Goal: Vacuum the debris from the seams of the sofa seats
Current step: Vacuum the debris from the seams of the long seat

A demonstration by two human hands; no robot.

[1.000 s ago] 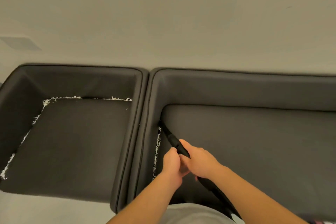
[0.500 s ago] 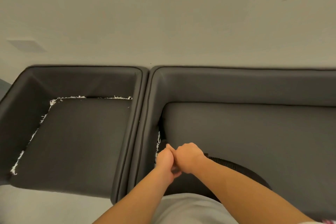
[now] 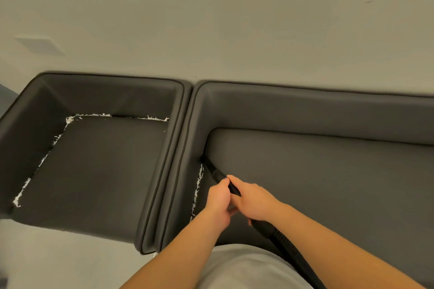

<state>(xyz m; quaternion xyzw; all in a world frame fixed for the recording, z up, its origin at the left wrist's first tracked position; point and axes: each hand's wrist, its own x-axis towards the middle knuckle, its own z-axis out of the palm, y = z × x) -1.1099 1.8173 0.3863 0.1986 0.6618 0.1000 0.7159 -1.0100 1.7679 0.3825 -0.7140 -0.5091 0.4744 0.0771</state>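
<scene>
Plain wall [image 3: 211, 19] behind dark sofa [image 3: 305, 110]. Vacuum nozzle [image 3: 215, 172] tip in right seat's left seam; white debris [image 3: 198, 185] remains below it. Left hand [image 3: 217, 204], right hand [image 3: 254, 202] both grip nozzle. Left seat seams [image 3: 44, 159] unvacuumed; most work outstanding.

We look down on a home living room: two dark grey upholstered sofa seats [image 3: 94, 171] pushed side by side against a plain pale wall [image 3: 211, 19], white debris [image 3: 37, 166] along their seams, light grey floor [image 3: 58, 253] below
</scene>
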